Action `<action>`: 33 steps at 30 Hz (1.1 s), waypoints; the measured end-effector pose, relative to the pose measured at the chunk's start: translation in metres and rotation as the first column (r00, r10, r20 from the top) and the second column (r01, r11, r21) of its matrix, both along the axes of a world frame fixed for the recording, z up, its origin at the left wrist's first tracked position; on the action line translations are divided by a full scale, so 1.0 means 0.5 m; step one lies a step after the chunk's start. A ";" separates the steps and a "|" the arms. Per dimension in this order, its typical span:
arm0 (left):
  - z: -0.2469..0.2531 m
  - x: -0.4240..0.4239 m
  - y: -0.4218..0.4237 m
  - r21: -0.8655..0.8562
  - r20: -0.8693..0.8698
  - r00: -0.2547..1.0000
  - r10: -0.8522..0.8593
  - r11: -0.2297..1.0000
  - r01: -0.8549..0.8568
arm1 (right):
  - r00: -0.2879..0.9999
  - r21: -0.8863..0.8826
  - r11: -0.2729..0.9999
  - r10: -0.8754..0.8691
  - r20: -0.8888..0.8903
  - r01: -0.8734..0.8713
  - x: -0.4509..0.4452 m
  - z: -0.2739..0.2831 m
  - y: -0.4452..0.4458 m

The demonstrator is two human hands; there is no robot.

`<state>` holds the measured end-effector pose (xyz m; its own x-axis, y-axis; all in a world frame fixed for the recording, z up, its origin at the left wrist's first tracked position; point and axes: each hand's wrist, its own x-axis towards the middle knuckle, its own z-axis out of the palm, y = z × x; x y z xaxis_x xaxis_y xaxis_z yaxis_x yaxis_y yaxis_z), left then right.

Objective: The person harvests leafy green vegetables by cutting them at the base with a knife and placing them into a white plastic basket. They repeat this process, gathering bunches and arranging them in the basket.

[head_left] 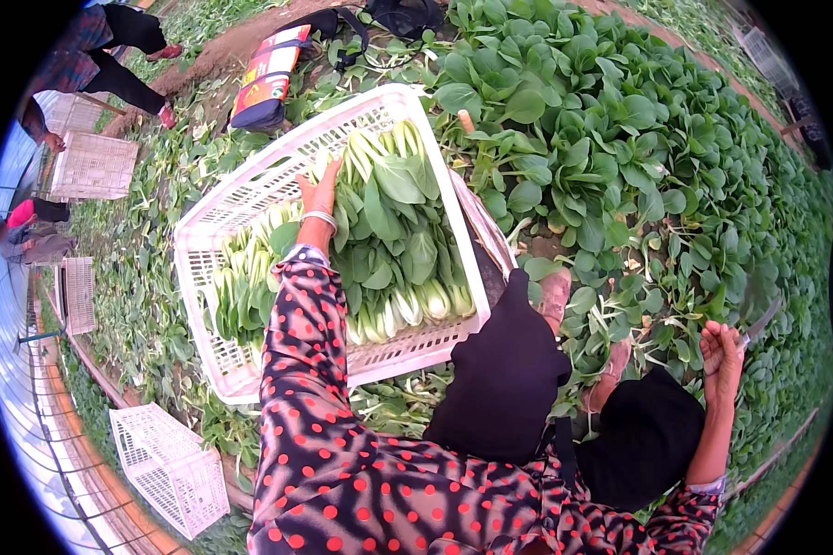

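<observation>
A white plastic crate [451, 229] in front of me holds rows of bok choy [389, 215], with pale stems towards its sides and green leaves inward. My left hand [318, 198], a bracelet on its wrist, reaches into the crate and touches the stems near the far side. Its thumb and fingers are spread around pale stems; whether it grips them is unclear. Off to the right, over the growing plants, my right hand [720, 357] is closed around a knife [762, 322] with a curved blade. Its handle is mostly hidden by the fingers.
Growing bok choy [597, 125] fills the right side. A red and white package [271, 76] lies beyond the crate. More crates stand left: an upturned crate [170, 468], a farther crate [94, 166] and another [78, 295]. A person [104, 55] stands top left; another person [24, 239] is below.
</observation>
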<state>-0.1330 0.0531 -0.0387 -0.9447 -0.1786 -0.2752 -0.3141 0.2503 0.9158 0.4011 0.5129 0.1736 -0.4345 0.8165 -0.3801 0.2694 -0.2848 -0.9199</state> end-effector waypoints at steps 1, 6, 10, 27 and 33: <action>0.016 0.012 0.013 -0.096 -0.032 0.998 0.055 0.994 -0.058 | 1.000 0.000 1.000 -0.001 0.005 0.001 0.006 0.001 0.002; 0.009 0.069 0.045 -0.557 -0.132 0.967 -0.218 0.823 0.110 | 1.000 0.002 1.000 -0.010 -0.012 0.010 0.021 0.009 0.001; -0.079 0.053 0.003 -0.628 0.139 0.931 -0.338 0.696 0.347 | 1.000 0.003 1.000 0.016 0.005 -0.016 -0.006 0.014 -0.012; 0.294 0.270 0.073 -0.391 -0.581 0.681 -0.445 0.887 0.246 | 0.925 0.323 0.869 0.374 0.065 -0.374 -0.047 -0.009 -0.084; 0.477 0.564 0.249 -0.565 -0.276 0.099 -0.956 0.245 0.788 | 0.918 0.261 0.880 0.386 0.092 -0.397 -0.010 -0.001 -0.069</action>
<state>0.1490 0.1775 0.2000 -0.4017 0.9039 0.1473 0.7223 0.2138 0.6577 0.3959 0.4784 0.1730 -0.7301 0.6558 -0.1919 0.3422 0.1079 -0.9334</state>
